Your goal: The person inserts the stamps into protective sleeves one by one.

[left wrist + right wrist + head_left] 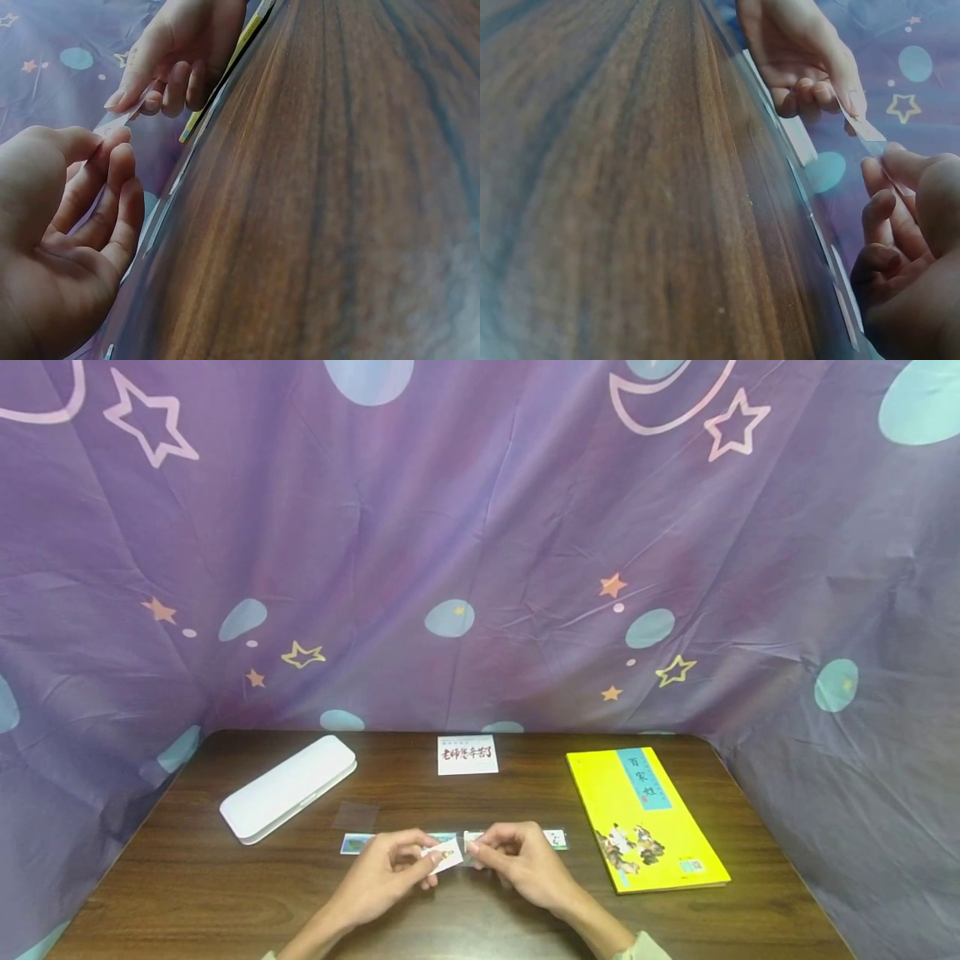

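Just above the table, both hands meet at a small white card (447,855) with a little printed figure. My left hand (386,870) pinches it between thumb and fingertips. From the other side, my right hand (521,864) pinches a thin clear plastic piece (881,148) that meets the card's edge; whether the card sits inside it cannot be told. In the left wrist view the card (114,124) is seen nearly edge-on between the two hands. Behind the hands lies a row of small picture cards, with a blue-green card (356,843) at the left end and a white card (555,839) at the right.
A white case (288,789) lies at the left of the wooden table (187,893). Near it is a clear plastic sheet (356,817). A white card with red writing (468,756) lies at the back, and a yellow book (652,827) at the right. A purple curtain (480,527) hangs behind.
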`<state>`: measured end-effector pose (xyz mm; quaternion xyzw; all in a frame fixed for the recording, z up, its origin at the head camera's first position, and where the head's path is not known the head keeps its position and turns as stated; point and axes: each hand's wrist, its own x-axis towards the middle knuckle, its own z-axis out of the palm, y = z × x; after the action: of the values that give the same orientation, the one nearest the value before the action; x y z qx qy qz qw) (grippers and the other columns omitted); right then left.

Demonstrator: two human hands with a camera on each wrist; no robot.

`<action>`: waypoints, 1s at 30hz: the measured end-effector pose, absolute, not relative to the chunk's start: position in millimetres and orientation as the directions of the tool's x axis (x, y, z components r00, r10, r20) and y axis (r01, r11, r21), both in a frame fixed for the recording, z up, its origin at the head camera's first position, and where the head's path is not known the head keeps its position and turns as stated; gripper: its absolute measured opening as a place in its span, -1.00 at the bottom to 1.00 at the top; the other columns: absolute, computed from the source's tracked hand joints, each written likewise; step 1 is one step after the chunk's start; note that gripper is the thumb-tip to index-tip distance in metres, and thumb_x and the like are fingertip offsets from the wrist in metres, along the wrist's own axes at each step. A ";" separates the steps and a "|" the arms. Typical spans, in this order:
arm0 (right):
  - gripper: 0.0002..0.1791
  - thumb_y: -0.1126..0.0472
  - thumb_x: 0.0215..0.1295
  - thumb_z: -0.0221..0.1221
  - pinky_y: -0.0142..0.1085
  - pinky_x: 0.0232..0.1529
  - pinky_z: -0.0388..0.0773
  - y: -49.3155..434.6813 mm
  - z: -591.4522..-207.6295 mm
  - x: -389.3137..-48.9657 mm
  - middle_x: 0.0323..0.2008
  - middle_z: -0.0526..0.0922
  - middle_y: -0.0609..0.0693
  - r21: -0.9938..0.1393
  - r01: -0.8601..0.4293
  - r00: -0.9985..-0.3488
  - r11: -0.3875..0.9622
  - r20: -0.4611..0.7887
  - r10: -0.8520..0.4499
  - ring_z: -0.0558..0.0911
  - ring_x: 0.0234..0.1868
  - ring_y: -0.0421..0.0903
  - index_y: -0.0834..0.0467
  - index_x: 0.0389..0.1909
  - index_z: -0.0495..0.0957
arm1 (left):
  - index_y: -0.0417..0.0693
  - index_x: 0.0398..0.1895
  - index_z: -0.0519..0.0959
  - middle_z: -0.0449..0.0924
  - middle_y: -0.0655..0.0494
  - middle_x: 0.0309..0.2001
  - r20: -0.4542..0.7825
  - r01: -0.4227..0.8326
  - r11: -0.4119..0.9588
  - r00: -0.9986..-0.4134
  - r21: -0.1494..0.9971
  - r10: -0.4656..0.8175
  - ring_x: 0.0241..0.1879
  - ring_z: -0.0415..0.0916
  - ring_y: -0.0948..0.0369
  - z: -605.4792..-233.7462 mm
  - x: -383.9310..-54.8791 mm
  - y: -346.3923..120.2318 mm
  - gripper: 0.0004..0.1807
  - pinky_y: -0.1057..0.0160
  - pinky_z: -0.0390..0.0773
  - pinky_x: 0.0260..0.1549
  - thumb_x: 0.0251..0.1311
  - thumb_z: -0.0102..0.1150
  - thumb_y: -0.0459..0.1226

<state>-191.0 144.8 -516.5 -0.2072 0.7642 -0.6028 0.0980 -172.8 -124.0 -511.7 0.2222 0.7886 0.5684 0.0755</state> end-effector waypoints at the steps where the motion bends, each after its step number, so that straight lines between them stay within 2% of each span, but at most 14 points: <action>1: -0.78 0.08 0.51 0.36 -0.53 -0.68 0.38 144.9 -516.7 -191.2 -0.40 0.77 0.36 -0.962 -0.201 -0.893 0.183 0.104 -0.437 0.43 -0.69 -0.35 0.15 -0.26 0.78 | -0.03 0.02 0.75 0.81 0.10 -0.39 0.134 0.265 0.253 -0.889 0.931 0.437 -0.42 0.73 0.29 -511.5 -172.7 -124.0 -0.79 0.33 0.70 -0.41 0.53 0.29 -0.14; 12: -0.76 0.08 0.55 0.32 -0.54 -0.68 0.32 144.6 -517.4 -190.3 -0.44 0.74 0.37 -0.951 -0.238 -0.882 0.195 0.128 -0.454 0.39 -0.69 -0.38 0.13 -0.27 0.80 | -0.07 0.07 0.73 0.82 0.10 -0.39 0.130 0.262 0.254 -0.888 0.931 0.442 -0.42 0.73 0.28 -511.3 -172.4 -124.4 -0.76 0.33 0.70 -0.38 0.53 0.29 -0.15; 19: -0.78 0.11 0.56 0.30 -0.54 -0.68 0.33 144.8 -519.0 -191.2 -0.41 0.76 0.35 -0.950 -0.251 -0.877 0.185 0.142 -0.459 0.40 -0.69 -0.38 0.14 -0.22 0.81 | -0.02 0.19 0.67 0.82 0.07 -0.38 0.114 0.241 0.244 -0.891 0.940 0.439 -0.41 0.71 0.27 -510.4 -171.5 -125.5 -0.71 0.41 0.59 -0.42 0.52 0.30 -0.16; 25: -0.84 0.11 0.52 0.35 -0.48 -0.67 0.49 143.8 -518.7 -190.3 -0.36 0.81 0.30 -0.953 -0.242 -0.875 0.185 0.132 -0.466 0.54 -0.61 -0.28 0.11 -0.16 0.82 | -0.05 0.15 0.69 0.81 0.03 -0.38 0.118 0.236 0.227 -0.892 0.945 0.436 -0.41 0.72 0.28 -511.3 -171.4 -124.0 -0.74 0.34 0.69 -0.37 0.52 0.31 -0.18; 30: -0.87 0.11 0.47 0.39 -0.47 -0.67 0.51 143.7 -518.2 -189.2 -0.37 0.80 0.28 -0.950 -0.236 -0.881 0.205 0.120 -0.458 0.54 -0.61 -0.28 0.09 -0.14 0.81 | -0.10 0.13 0.69 0.81 0.03 -0.37 0.130 0.245 0.214 -0.888 0.946 0.441 -0.41 0.73 0.29 -512.6 -171.6 -123.0 -0.74 0.28 0.76 -0.34 0.52 0.30 -0.19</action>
<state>-189.2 143.7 -518.2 -0.2252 0.7706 -0.5887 0.0940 -171.6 -123.0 -512.6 0.2213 0.7747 0.5865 0.0835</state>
